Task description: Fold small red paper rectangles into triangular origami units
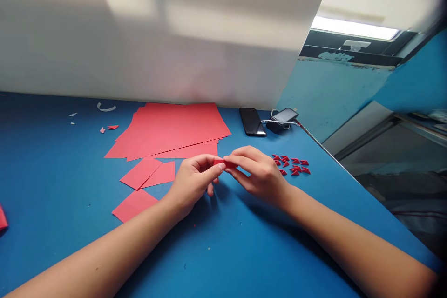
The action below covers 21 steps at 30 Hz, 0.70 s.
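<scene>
Red paper piece (231, 165), just one, is pinched by two hands (260, 173).

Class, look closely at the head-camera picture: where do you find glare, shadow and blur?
In the head view, the bright strip at upper right is washed out; lighter bands cross the white board; a soft shadow lies on the blue table beneath the right hand; the dark area at lower right looks smeared.

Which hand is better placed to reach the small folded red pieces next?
Probably the right hand: the small folded pieces lie just past it, while the left hand is farther away. Both hold the red strip.
</scene>
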Each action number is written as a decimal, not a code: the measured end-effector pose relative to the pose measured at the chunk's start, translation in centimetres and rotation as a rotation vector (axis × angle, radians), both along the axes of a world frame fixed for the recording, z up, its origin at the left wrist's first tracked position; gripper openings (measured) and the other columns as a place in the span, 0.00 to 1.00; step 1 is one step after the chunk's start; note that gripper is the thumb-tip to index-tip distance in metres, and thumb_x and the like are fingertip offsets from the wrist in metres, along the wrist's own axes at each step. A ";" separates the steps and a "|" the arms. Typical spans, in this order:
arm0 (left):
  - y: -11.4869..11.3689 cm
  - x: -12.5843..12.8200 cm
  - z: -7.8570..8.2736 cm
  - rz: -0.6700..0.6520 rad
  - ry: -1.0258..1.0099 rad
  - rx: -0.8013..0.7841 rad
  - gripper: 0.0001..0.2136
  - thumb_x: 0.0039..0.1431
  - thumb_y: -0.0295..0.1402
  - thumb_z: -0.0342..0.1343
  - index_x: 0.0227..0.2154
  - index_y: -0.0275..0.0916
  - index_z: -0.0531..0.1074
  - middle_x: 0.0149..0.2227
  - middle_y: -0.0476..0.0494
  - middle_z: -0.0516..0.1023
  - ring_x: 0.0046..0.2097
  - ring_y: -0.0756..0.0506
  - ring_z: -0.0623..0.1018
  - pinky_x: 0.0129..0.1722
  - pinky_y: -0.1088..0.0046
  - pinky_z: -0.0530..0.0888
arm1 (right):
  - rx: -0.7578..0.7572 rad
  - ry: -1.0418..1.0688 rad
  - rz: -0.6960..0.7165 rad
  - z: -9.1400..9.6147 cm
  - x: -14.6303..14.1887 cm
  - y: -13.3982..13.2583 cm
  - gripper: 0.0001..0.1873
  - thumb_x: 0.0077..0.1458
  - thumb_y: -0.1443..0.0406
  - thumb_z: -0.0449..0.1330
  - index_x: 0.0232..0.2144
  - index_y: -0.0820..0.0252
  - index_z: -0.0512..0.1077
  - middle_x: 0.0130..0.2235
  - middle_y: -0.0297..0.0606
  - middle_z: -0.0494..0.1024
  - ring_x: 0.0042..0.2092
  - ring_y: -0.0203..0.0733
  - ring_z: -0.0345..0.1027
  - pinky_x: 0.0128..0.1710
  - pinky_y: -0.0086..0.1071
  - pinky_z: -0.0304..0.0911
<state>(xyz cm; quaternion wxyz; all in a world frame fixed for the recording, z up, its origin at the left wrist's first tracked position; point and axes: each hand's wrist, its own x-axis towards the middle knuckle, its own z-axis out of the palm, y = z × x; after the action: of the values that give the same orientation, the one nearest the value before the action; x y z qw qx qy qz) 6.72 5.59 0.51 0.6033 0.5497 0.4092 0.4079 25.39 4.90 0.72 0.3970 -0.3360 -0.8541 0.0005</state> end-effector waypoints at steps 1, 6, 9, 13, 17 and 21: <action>0.0 0.0 0.0 -0.008 -0.015 -0.006 0.13 0.52 0.40 0.62 0.34 0.35 0.75 0.22 0.51 0.72 0.17 0.54 0.68 0.18 0.78 0.66 | -0.019 0.028 -0.003 0.1 -0.1 -0.1 0.12 0.58 0.69 0.58 0.44 0.57 0.73 0.39 0.43 0.76 0.41 0.44 0.70 0.42 0.39 0.69; 0.1 -0.1 -0.1 -0.019 -0.048 -0.015 0.12 0.53 0.40 0.62 0.32 0.35 0.75 0.22 0.51 0.71 0.17 0.55 0.68 0.18 0.79 0.66 | -0.102 0.129 0.002 0.3 -0.4 -0.3 0.10 0.56 0.70 0.60 0.41 0.58 0.74 0.37 0.42 0.75 0.37 0.41 0.70 0.39 0.36 0.70; 0.1 -0.2 -0.3 -0.029 -0.060 -0.013 0.12 0.53 0.41 0.61 0.31 0.35 0.74 0.22 0.51 0.71 0.18 0.55 0.68 0.18 0.79 0.66 | -0.135 0.163 0.001 0.3 -0.6 -0.4 0.10 0.56 0.69 0.60 0.41 0.57 0.74 0.37 0.41 0.75 0.37 0.40 0.70 0.38 0.36 0.70; 0.2 -0.3 -0.6 -0.044 -0.075 -0.013 0.12 0.53 0.41 0.61 0.30 0.35 0.73 0.21 0.51 0.71 0.18 0.54 0.68 0.19 0.79 0.66 | -0.146 0.183 0.001 0.4 -0.7 -0.4 0.09 0.55 0.69 0.60 0.40 0.57 0.74 0.37 0.40 0.75 0.37 0.40 0.70 0.38 0.36 0.70; 0.3 -0.2 -0.6 -0.038 -0.083 -0.028 0.12 0.52 0.40 0.62 0.28 0.35 0.72 0.21 0.52 0.71 0.17 0.54 0.68 0.18 0.78 0.65 | -0.117 0.139 0.025 0.3 -0.7 -0.5 0.11 0.55 0.71 0.59 0.42 0.57 0.72 0.37 0.42 0.75 0.39 0.42 0.70 0.40 0.38 0.70; 0.3 -0.2 -0.6 -0.046 -0.098 -0.028 0.11 0.53 0.39 0.61 0.28 0.36 0.71 0.21 0.52 0.71 0.17 0.54 0.69 0.19 0.78 0.65 | -0.092 0.132 0.037 0.2 -0.7 -0.5 0.13 0.55 0.71 0.59 0.43 0.57 0.72 0.38 0.42 0.75 0.38 0.41 0.69 0.40 0.37 0.70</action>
<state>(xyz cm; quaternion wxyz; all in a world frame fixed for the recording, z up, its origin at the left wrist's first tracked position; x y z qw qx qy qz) 6.50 5.86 -0.14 0.6397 0.5297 0.3720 0.4145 24.72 4.40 0.92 0.4366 -0.3373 -0.8312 0.0693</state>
